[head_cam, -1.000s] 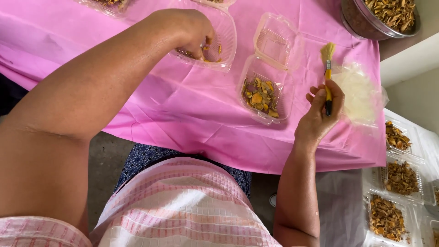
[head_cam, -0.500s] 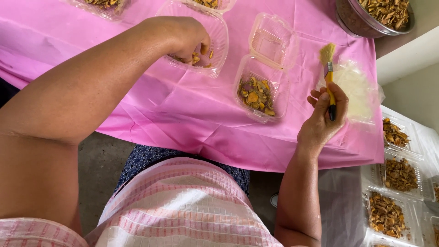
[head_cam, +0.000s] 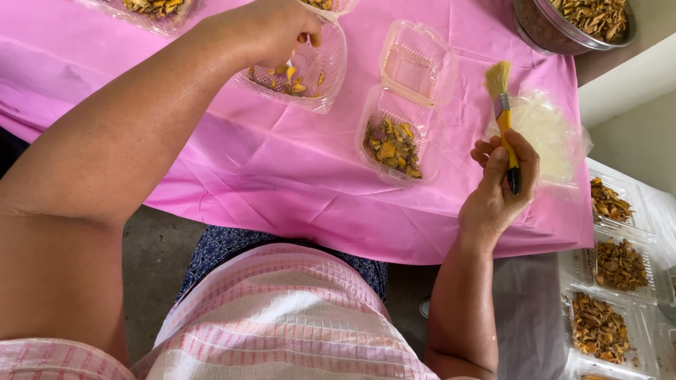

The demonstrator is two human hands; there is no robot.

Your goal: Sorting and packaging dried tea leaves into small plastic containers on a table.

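The person is sitting at the near edge of the tabletop (head_cam: 211,162), which is draped in a pink cloth, and working with both hands. The right hand (head_cam: 501,184) is wrapping its grip around the yellow handle of a small brush (head_cam: 504,119), bristles pointing up and away, fingers curled fully around it. The left hand (head_cam: 271,28) is reaching toward the far edge, its grip pinched over an open clear clamshell tray (head_cam: 310,70) that is holding a thin scatter of dried orange and yellow pieces; whether the fingertips are actually holding a piece is hard to tell from here. Between the two hands, a second open clamshell tray (head_cam: 401,144) is lying with a fuller layer of the pieces. A metal bowl (head_cam: 574,28) heaped with the same dried stuff is sitting at the far right corner. To do this well, I would judge, the pinch should be staying light, so the brittle pieces are not crumbling, and the brush should be staying clear of the trays.
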